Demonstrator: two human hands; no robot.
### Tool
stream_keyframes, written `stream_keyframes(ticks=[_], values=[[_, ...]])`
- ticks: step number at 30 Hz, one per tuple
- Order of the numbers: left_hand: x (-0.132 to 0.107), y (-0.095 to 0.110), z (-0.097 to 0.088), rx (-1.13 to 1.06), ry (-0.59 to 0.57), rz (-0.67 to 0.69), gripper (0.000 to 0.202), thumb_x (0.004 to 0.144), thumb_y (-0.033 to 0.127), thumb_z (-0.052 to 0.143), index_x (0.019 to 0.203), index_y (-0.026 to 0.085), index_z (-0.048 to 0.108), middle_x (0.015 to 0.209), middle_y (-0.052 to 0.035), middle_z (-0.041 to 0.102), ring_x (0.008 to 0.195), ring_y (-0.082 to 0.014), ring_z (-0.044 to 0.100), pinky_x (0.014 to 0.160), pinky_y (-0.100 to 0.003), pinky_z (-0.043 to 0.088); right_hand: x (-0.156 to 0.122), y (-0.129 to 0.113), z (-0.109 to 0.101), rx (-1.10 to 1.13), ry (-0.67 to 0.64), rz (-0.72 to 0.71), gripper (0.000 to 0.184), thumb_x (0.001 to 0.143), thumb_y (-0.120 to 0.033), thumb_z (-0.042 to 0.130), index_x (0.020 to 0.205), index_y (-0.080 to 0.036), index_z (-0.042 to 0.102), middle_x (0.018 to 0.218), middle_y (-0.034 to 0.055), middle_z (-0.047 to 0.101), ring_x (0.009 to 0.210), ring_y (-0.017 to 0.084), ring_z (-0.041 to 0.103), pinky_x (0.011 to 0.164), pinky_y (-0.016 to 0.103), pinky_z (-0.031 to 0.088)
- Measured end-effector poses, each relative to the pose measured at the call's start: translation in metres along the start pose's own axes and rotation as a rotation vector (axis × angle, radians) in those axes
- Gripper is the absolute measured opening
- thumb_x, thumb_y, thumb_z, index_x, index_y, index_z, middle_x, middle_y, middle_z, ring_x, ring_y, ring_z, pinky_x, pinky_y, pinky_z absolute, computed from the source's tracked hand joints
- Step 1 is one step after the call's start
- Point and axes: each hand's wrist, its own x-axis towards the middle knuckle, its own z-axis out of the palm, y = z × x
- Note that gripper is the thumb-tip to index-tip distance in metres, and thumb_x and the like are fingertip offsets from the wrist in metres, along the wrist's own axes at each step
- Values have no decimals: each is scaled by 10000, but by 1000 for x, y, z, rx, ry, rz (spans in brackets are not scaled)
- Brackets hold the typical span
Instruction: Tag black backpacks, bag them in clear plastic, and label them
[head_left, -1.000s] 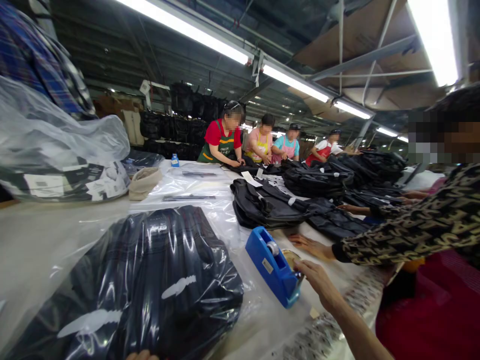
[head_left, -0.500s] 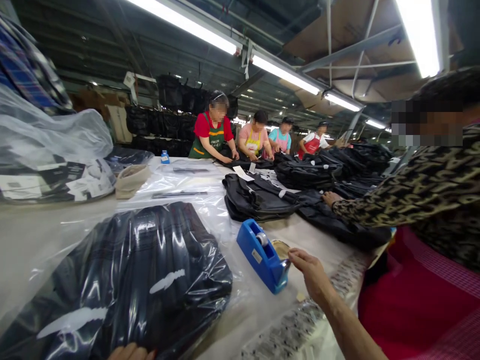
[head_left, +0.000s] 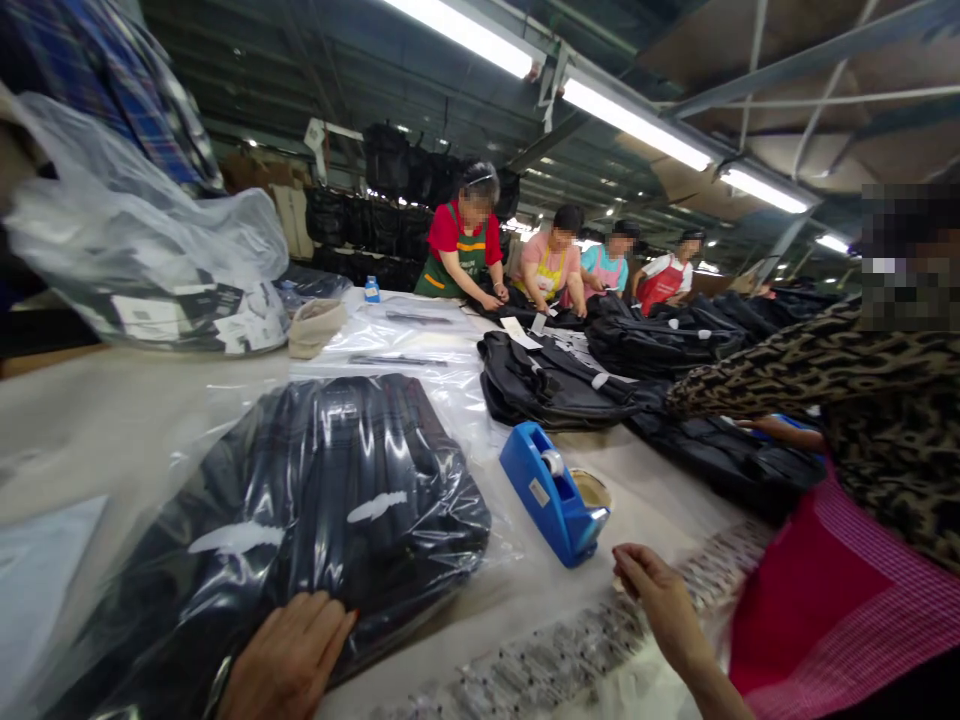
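Our left hand (head_left: 289, 655) lies flat and open, fingers spread, on the near end of a clear plastic bag (head_left: 172, 440) at six o'clock on the desk (head_left: 97, 400). Inside the bag is a black backpack (head_left: 352, 480), which fills most of it under the glossy film.

Our right hand (head_left: 656, 590) is at four o'clock, well apart from the left. Its fingertips are drawn together against the thumb, and we cannot tell whether anything is pinched between them. Just beyond it, at its eleven o'clock, stands a blue tape dispenser (head_left: 551, 500) with a roll of tape (head_left: 553, 462) seated in it.

At ten o'clock a large clear sack (head_left: 142, 220) slumps on the desk, with black-and-white printed cards (head_left: 187, 315) heaped in its bottom. A beige pouch (head_left: 315, 325) lies just beside it; what it holds is hidden.

At one o'clock black bags (head_left: 555, 385) lie piled with no wrapping. A co-worker's patterned sleeve (head_left: 810, 370) reaches in from three o'clock over more of them.
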Motion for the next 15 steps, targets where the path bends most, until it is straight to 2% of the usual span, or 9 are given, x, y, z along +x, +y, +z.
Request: stream_keyframes(ticks=[3, 6, 8, 9, 11, 13, 15], values=[[12, 9, -8, -26, -10, -101, 339, 924, 206, 313, 636, 214, 491, 593, 23, 505, 576, -154, 458, 590, -293, 305, 4, -1, -9, -155, 21, -23, 401, 576, -589, 567, 688, -204, 584, 597, 26, 584, 621, 207, 534, 613, 340, 417], [11, 11, -7, -43, -35, -140, 313, 925, 187, 317, 650, 211, 467, 608, 18, 498, 594, -165, 440, 596, -299, 283, 3, 2, -19, -310, 38, -43, 365, 566, -577, 546, 643, -221, 577, 589, 54, 619, 621, 256, 567, 622, 386, 424], [7, 11, -4, -55, -40, -153, 294, 924, 181, 323, 669, 210, 465, 625, 13, 501, 615, -172, 439, 611, -304, 278, -4, -2, -23, -459, 55, -165, 347, 611, -573, 511, 668, -237, 576, 634, 60, 648, 628, 267, 593, 620, 392, 433], [6, 11, -3, -60, -44, -159, 285, 923, 176, 325, 676, 209, 465, 631, 11, 502, 622, -176, 437, 615, -306, 274, -10, -8, -24, -537, 43, -290, 338, 649, -566, 495, 699, -242, 578, 674, 59, 661, 644, 262, 607, 619, 382, 443], [4, 12, -2, -69, -53, -170, 274, 919, 165, 332, 680, 208, 458, 635, 8, 497, 623, -182, 428, 614, -310, 264, -27, -29, -18, -679, -89, -608, 281, 756, -505, 465, 771, -247, 577, 734, 47, 664, 658, 219, 617, 599, 328, 456], [4, 12, -1, -76, -57, -177, 266, 914, 155, 343, 676, 207, 449, 633, 6, 489, 618, -185, 418, 609, -310, 254, -47, -62, -1, -803, -343, -873, 195, 858, -364, 417, 804, -245, 561, 726, 22, 632, 644, 161, 589, 571, 266, 434], [4, 12, 0, -80, -59, -182, 254, 907, 146, 361, 674, 206, 445, 638, 3, 487, 623, -189, 415, 611, -312, 249, -67, -99, 24, -953, -559, -966, 230, 897, -205, 342, 735, -229, 504, 667, -2, 566, 606, 133, 527, 546, 252, 377]])
